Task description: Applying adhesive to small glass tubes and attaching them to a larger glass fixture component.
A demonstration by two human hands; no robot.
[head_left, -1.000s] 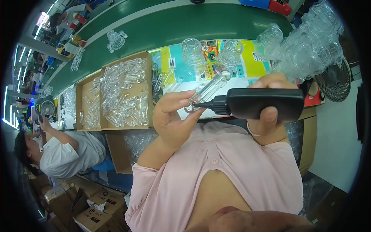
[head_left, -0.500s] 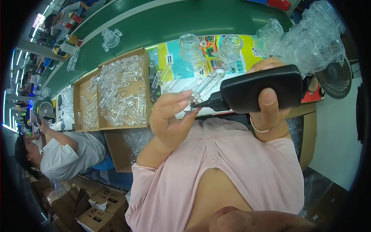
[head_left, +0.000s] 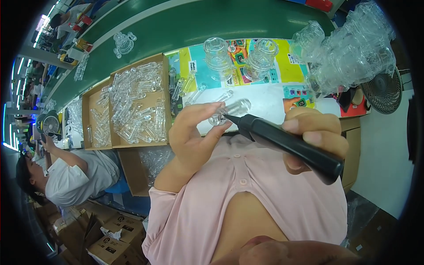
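Between the thumb and fingers of my left hand is a clear tubular piece, its near end facing me and its length pointing away to the right. My right hand grips a black squeeze bottle with a narrow pointed nozzle. The nozzle tip is at the near end of the clear piece; whether it touches cannot be made out. Beyond my hands, two clear ribbed vessels stand on the colourful printed mat. Several small clear tubes lie on the mat left of them.
Cardboard trays with many clear tubes stand at left. Clear plastic-wrapped pieces are heaped at the right, next to a dark fan. A green bench runs behind. At the left sits a co-worker in a white shirt.
The black bottle has turned from broadside to edge-on, its back end lowered towards me, with my right hand shifting around it. My left hand stays nearly in place with the clear piece.
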